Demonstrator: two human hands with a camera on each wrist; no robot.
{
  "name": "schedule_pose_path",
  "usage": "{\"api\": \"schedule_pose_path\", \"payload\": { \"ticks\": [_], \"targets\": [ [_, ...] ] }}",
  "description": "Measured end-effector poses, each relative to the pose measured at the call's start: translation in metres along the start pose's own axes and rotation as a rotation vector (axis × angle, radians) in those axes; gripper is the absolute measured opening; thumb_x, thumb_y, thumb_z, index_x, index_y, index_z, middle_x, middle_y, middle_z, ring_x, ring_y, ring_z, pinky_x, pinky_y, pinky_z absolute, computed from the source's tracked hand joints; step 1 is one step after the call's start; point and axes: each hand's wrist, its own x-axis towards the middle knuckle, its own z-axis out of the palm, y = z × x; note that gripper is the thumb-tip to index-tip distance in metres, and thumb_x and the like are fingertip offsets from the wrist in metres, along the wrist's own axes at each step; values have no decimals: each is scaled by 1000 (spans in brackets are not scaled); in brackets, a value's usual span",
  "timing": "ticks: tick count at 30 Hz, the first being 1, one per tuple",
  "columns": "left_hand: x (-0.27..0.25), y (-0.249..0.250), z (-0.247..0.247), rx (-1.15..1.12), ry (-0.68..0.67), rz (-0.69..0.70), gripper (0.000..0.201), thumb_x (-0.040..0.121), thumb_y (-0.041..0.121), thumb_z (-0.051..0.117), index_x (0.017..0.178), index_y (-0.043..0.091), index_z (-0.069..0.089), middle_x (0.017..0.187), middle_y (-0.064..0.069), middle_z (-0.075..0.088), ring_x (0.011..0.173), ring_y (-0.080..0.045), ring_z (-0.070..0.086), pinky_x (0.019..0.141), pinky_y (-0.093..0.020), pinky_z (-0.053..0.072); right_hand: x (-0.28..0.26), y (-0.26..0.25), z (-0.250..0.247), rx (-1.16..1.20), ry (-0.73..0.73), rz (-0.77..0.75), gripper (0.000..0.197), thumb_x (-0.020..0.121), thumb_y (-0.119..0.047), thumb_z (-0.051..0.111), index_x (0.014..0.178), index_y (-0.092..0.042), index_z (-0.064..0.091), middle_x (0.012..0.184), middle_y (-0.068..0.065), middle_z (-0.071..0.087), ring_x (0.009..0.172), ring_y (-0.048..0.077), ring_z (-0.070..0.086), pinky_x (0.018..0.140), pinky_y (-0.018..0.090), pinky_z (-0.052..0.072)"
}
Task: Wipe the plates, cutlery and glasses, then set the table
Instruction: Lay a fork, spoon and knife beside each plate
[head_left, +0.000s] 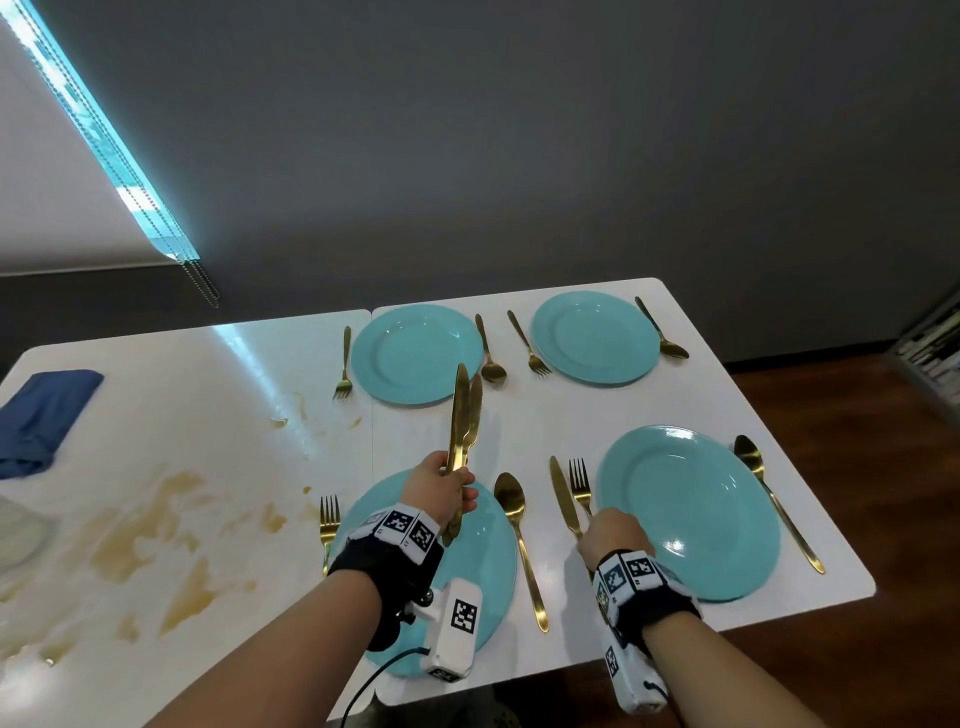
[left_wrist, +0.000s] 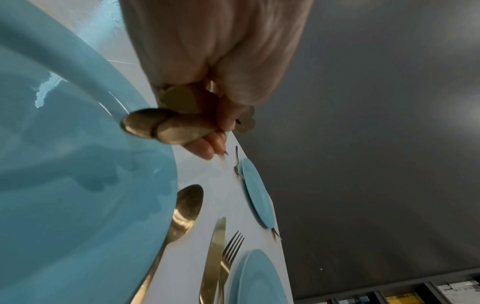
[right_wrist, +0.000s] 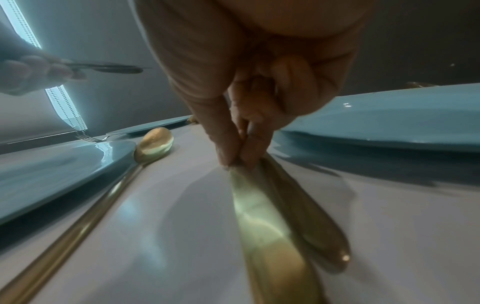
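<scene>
Left hand: the left hand (head_left: 439, 486) is closed round the handles of a bunch of gold knives (head_left: 464, 415); their blades point up and away, above the near left plate (head_left: 483, 561)
Right hand: the right hand (head_left: 608, 538) is down on the table (head_left: 561, 426); thumb and fingertips (right_wrist: 248, 152) pinch the handle of a lone knife (head_left: 563, 496) that lies flat, just beside a fork (head_left: 581, 483) left of the near right plate (head_left: 691, 512)
Plates: four blue plates on the white table; two far, two near
Cutlery laid: every plate has a gold fork on its left and a gold spoon on its right; one spoon (head_left: 519, 540) lies between the two near plates
Left half of table: brownish spill stains (head_left: 156, 525); a folded blue cloth (head_left: 44, 418) near the far left edge
</scene>
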Motion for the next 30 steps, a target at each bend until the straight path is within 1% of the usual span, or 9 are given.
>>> {"api": "schedule_pose_path", "payload": {
  "ticks": [3,8,15,19,21,23,26,28,30],
  "targets": [
    [-2,0,2,-4,1,3,9,95,5,48,103,8,52,80,-7,58,63,-15,57,73,-29,55,-2,2,0,-9,1,-21,17,92,-19,53,97,-7,63,99,7,65,85,19,59,75,26,48],
    [-6,-1,4,3,8,3,10,95,6,48,103,8,53,78,-7,60,64,-15,58,73,-29,55,-5,5,0,-10,16,-46,18,92,-20,53,99,-7,63,85,3,56,78,18,54,70,23,45],
    [-16,2,-1,-55,-31,-23,10,97,8,43,91,10,50,75,-9,59,62,-17,57,60,-25,49,-13,-7,-11,-5,38,-107,22,93,-22,50,103,-9,64,91,4,61,80,19,56,67,25,43],
    [-13,10,-6,-47,-68,-30,11,98,4,38,92,9,45,69,-13,57,55,-21,54,50,-27,42,-26,-38,-31,68,146,-375,30,93,-27,47,120,-20,60,123,2,61,112,22,57,89,27,44],
    [-10,17,-8,21,-87,-7,15,97,3,38,86,10,44,69,-13,57,53,-21,54,48,-25,41,-31,-60,-39,83,198,-579,33,93,-25,47,124,-24,58,129,-3,57,117,18,53,95,26,41],
    [-7,24,-11,109,-102,28,14,95,4,40,84,11,44,70,-13,60,51,-22,55,46,-25,42,-38,-84,-43,67,232,-761,30,91,-17,50,118,-20,62,123,-3,60,110,16,55,91,24,43],
    [-2,33,-20,211,-125,74,8,93,8,42,87,11,47,76,-15,63,51,-23,57,45,-25,44,-36,-110,-41,40,295,-939,18,81,-4,57,89,-11,71,91,5,66,83,15,60,69,18,49],
    [4,36,-30,264,-140,81,7,94,10,42,91,11,48,80,-15,66,53,-22,59,45,-25,45,-36,-122,-41,-149,251,-957,22,88,-7,50,96,-14,69,98,4,64,96,19,58,76,25,46],
    [10,39,-40,289,-167,78,6,94,9,41,94,11,47,84,-17,67,53,-22,60,45,-25,47,-37,-129,-47,-329,190,-927,26,93,-11,45,106,-17,67,110,3,62,106,21,53,75,28,38]
  ]
}}
